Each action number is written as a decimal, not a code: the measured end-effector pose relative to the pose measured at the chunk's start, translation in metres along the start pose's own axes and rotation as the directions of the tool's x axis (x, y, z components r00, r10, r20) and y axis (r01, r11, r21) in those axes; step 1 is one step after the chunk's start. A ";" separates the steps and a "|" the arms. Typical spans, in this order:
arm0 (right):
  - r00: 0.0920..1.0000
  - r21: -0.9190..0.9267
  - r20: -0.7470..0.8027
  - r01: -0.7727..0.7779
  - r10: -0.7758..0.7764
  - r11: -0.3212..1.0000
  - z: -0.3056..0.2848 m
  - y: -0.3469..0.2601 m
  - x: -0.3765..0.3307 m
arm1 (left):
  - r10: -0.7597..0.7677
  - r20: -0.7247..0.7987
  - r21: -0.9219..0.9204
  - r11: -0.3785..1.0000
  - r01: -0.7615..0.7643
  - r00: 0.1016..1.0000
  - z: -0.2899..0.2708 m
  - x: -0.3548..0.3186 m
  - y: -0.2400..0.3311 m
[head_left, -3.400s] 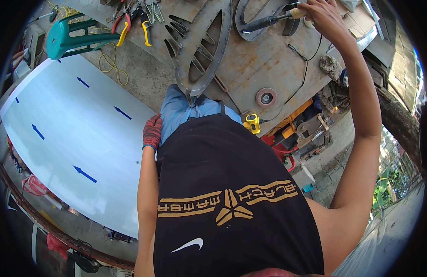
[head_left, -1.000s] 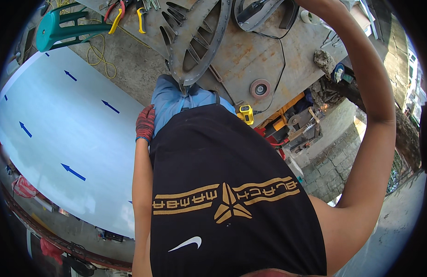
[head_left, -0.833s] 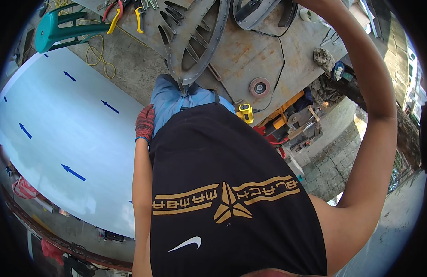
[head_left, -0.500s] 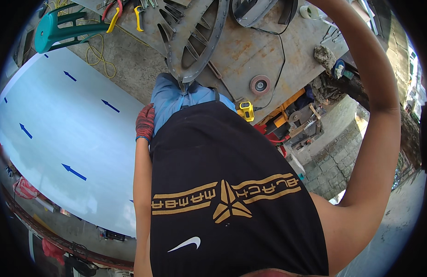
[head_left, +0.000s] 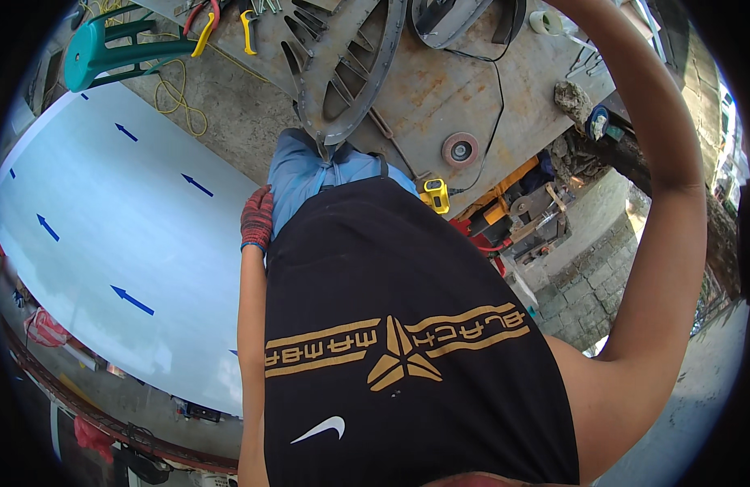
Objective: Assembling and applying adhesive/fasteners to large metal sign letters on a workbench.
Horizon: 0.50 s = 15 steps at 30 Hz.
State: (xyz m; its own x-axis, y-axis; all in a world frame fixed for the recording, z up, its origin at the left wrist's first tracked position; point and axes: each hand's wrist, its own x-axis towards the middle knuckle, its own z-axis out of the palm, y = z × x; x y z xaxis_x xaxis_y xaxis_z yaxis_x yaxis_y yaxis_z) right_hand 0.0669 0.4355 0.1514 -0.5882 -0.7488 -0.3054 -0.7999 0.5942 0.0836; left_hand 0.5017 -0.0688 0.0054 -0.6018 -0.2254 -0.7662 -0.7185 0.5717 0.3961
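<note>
My left hand (head_left: pixel 256 217), in a red and dark knit work glove, rests against the side of my blue trousers (head_left: pixel 292 166). Its fingers lie flat along the cloth and hold nothing visible. My bare right arm (head_left: pixel 675 154) is raised at the right and runs out past the upper edge, so the right hand is out of sight. In front of my waist, a curved grey metal frame (head_left: pixel 334 128) with flat ribs lies on the metal worktable (head_left: pixel 440 97). A yellow-cased power tool end (head_left: pixel 434 196) with a black cord sits at the table's near edge.
A round abrasive disc (head_left: pixel 459 149) lies on the table. Yellow-handled pliers (head_left: pixel 247 32) and red-and-yellow pliers (head_left: pixel 203 32) are at the far left, near a green plastic stool (head_left: pixel 83 55). A large white sheet with blue arrows (head_left: pixel 148 243) spreads at my left. Red machinery (head_left: pixel 480 231) stands below the table's right edge.
The whole view has shifted very slightly to the right. My left hand stays against my trousers and my right arm stays raised.
</note>
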 end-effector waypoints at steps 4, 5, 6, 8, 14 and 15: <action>0.991 -0.043 -0.130 0.033 -0.039 0.999 0.006 0.001 -0.002 | 0.016 0.000 0.001 1.000 -0.016 1.000 0.003 0.006 -0.006; 0.991 -0.043 -0.129 0.034 -0.039 0.998 0.001 0.002 -0.004 | 0.017 -0.004 0.023 1.000 -0.017 1.000 0.004 0.007 -0.008; 0.974 0.258 -0.187 0.172 -0.125 0.951 -0.008 0.007 -0.006 | 0.017 -0.003 0.022 1.000 -0.017 1.000 0.004 0.008 -0.011; 0.947 0.521 -0.265 0.300 -0.183 0.799 -0.027 -0.005 -0.007 | 0.044 0.001 -0.004 0.999 -0.044 0.999 0.005 0.010 -0.015; 0.954 -0.178 0.244 -0.132 0.173 0.975 -0.053 -0.045 0.002 | 0.009 0.011 0.025 1.000 -0.009 1.000 0.004 0.010 0.002; 0.950 -0.189 0.256 -0.129 0.176 0.973 -0.055 -0.046 0.002 | 0.009 0.011 0.024 1.000 -0.009 1.000 0.004 0.009 0.002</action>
State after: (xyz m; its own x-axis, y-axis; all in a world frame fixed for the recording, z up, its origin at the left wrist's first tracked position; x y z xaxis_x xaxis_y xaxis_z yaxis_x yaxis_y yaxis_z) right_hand 0.0960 0.3903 0.1986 -0.6693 -0.5321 -0.5186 -0.7252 0.6195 0.3004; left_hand 0.4961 -0.0665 -0.0028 -0.6043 -0.2119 -0.7681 -0.7043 0.5928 0.3906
